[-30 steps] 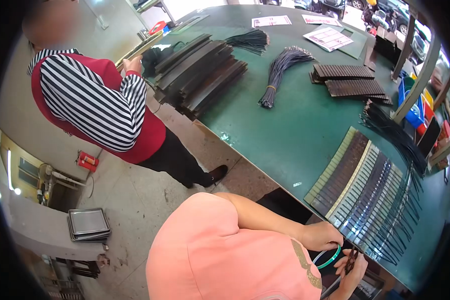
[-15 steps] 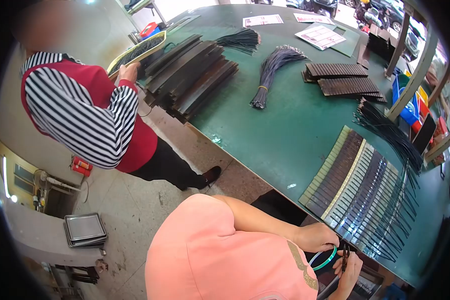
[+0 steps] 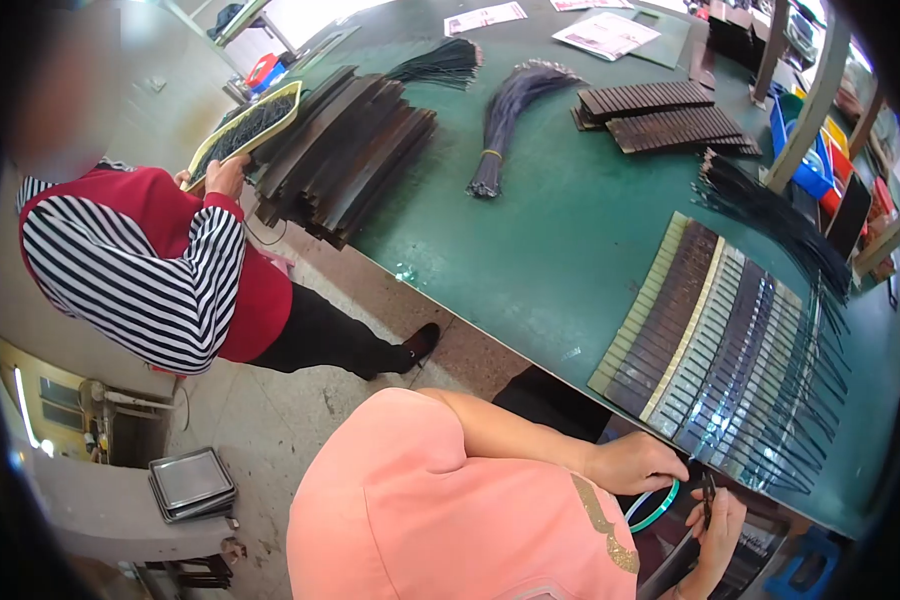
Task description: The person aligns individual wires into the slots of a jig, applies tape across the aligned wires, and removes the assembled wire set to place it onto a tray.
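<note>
Green worktable [image 3: 570, 240] at twelve o'clock: a thin black strip [image 3: 708, 497] is pinched in the right hand [image 3: 715, 530], the left hand [image 3: 635, 462] is curled shut beside a green ring [image 3: 660, 508], and careful seating on the laid-out rows [image 3: 720, 360] is judged next.

Open green tabletop [image 3: 560, 250] lies between the tied bundle of dark wires [image 3: 500, 130] and the row of brown and cream slotted strips [image 3: 710, 350]. Stacked dark flat strips [image 3: 345, 150] block the left edge. A co-worker in a striped red top [image 3: 150, 270] occupies the aisle beside it.
</note>
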A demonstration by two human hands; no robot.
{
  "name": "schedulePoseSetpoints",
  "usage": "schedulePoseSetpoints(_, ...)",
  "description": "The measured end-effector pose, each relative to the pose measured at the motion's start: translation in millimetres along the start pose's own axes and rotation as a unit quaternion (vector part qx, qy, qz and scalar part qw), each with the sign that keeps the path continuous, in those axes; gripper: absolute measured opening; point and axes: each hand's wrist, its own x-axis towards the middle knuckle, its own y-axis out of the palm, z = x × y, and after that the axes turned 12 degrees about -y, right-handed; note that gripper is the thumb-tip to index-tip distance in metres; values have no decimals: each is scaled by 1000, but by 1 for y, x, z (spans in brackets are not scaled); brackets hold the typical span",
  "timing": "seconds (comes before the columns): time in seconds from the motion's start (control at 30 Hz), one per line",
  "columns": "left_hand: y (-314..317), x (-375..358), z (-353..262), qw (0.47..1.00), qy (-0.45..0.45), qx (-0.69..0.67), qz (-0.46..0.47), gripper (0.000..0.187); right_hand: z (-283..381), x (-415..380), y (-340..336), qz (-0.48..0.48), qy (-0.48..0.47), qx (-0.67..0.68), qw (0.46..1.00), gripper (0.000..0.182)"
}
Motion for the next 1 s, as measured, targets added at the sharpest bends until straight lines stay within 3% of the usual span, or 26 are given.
schedulePoseSetpoints(0.07, 3, 0, 2, 999, 5, -29, -29, 23, 10, 3, -1, 5, 16, 13, 1000, 33)
schedulePoseSetpoints(0.13, -4, 2, 2, 999, 22, -19, -36, 22, 27, 12, 6, 3, 10, -15, 1000, 39)
schedulePoseSetpoints(0.17, -4, -3, 5, 999, -36, -18, -8, 28, 42, 15, 9, 7, 20, -53, 998, 38)
schedulePoseSetpoints(0.33, -15, -4, -10, 992, -124, -29, 21, 27, 51, 27, 14, 40, -29, -181, 982, 36)
schedulePoseSetpoints(0.6, -3, -6, -3, 991, -94, -96, 31, 26, 51, 39, 18, 69, -113, -332, 934, 40)
schedulePoseSetpoints(0.83, -7, -7, -9, 987, -123, -102, 34, 25, 55, 47, 20, 90, -140, -347, 923, 32)
schedulePoseSetpoints(1.0, -9, -9, -16, 994, -77, -35, 72, 27, 54, 39, 6, 92, -111, -268, 953, 34)
